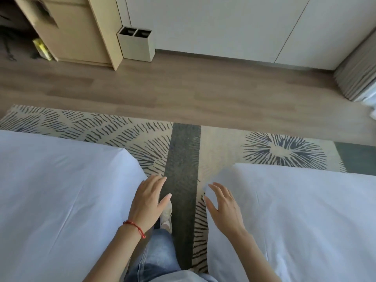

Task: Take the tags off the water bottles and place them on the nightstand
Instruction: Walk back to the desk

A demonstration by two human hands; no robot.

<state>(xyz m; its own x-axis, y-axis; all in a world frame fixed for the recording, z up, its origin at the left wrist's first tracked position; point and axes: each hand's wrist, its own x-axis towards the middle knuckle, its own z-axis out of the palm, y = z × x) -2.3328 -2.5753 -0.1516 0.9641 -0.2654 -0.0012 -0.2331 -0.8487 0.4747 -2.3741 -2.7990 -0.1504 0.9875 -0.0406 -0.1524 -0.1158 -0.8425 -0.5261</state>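
No water bottle, tag or nightstand shows in this view. My left hand (pixel 149 200), with a red string bracelet at the wrist, hovers with straight fingers over the gap between two beds, at the edge of the left bed. My right hand (pixel 223 208) is spread open at the corner of the right bed. Both hands hold nothing.
Two beds with white sheets flank me, the left bed (pixel 61 196) and the right bed (pixel 305 216). A patterned rug (pixel 183 159) runs between them onto wood floor. A divided bin (pixel 135 44) and wooden cabinet (pixel 81 31) stand by the far wall. Curtains (pixel 360 76) hang far right.
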